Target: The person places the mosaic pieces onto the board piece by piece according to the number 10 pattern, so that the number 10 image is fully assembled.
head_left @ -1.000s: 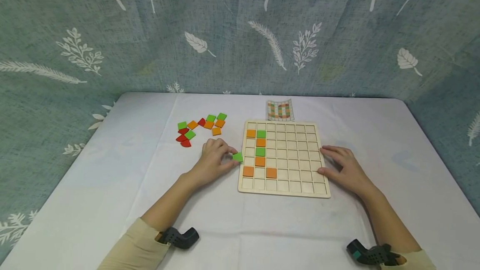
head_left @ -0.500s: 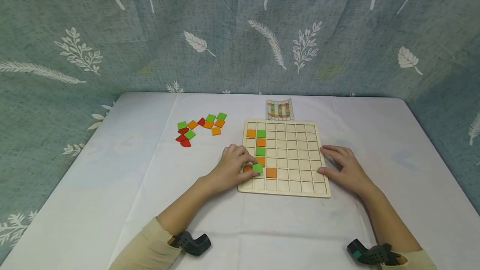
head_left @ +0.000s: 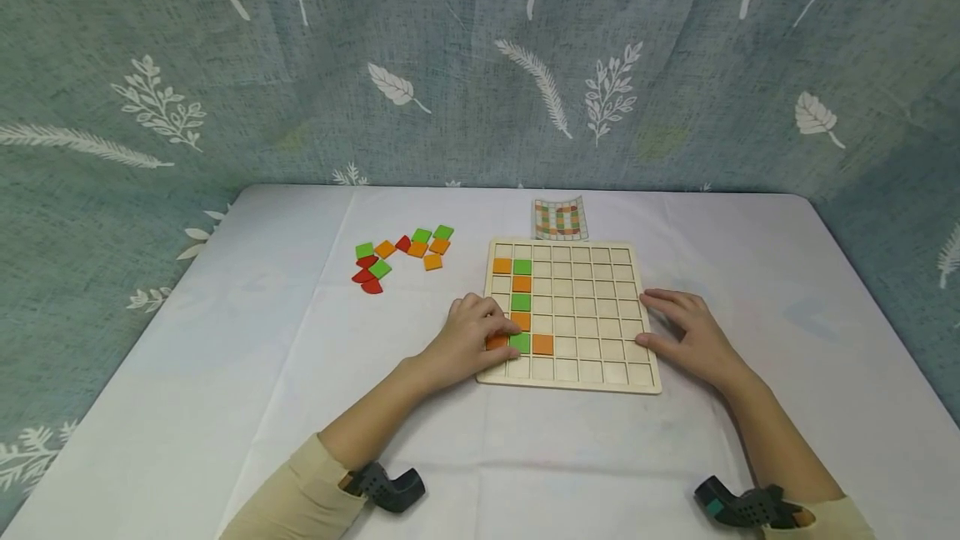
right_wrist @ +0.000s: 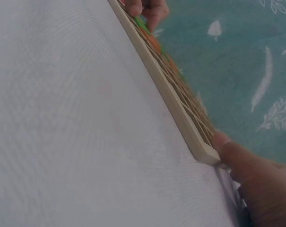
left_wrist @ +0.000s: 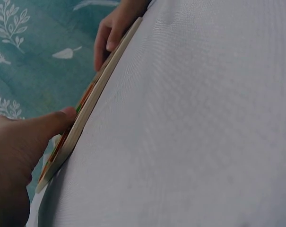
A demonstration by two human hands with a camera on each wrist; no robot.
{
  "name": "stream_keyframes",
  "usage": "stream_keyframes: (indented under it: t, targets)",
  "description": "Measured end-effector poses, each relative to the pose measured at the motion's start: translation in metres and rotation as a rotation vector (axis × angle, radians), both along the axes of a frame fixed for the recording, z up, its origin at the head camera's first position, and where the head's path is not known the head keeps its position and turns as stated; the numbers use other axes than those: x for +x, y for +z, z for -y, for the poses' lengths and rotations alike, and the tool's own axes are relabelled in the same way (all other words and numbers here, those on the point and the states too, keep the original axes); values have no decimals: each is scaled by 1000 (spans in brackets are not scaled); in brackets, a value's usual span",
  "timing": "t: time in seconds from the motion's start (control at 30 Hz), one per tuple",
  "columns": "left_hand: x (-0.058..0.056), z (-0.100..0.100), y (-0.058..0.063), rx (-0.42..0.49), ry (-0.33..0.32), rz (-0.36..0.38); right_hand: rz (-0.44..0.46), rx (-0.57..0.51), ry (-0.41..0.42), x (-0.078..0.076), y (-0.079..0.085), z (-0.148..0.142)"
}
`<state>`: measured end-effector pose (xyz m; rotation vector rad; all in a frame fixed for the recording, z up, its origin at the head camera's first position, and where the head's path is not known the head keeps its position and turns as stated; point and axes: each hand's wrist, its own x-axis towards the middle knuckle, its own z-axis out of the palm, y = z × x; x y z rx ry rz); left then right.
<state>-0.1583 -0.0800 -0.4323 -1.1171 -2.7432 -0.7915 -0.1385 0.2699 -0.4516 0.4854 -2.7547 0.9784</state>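
The wooden grid board lies flat on the white table. My left hand reaches over its left side, thumb and forefinger at opposite edges of a green square tile. This tile sits in a cell of the second column, between two orange tiles; my hand partly covers the left one, while the right orange tile shows fully. Above it, orange and green tiles alternate up the column. My right hand rests against the board's right edge with relaxed fingers, and its thumb touches the rim near a corner.
Loose green, orange and red pieces lie left of the board, towards the back. The red ones have a curved side. A small printed pattern card lies just behind the board. A leaf-patterned curtain hangs behind the table.
My left hand has carried the green tile from the board's left edge over to the second column and lowered it into a cell between the orange tiles. My right hand has stayed put.
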Motion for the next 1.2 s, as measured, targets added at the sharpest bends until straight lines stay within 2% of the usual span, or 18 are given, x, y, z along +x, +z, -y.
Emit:
stream_keyframes:
  t: [0.23, 0.57, 0.87, 1.2]
  targets:
    - [-4, 5, 2, 39, 18, 16, -5, -2, 3, -1, 0, 0]
    - [-12, 31, 8, 108, 114, 49, -10, 8, 0, -1, 0, -1]
    - [-12, 68, 14, 96, 226, 71, 25, -15, 0, -1, 0, 2]
    - [-17, 115, 14, 132, 338, 37, 9, 5, -1, 1, 0, 0]
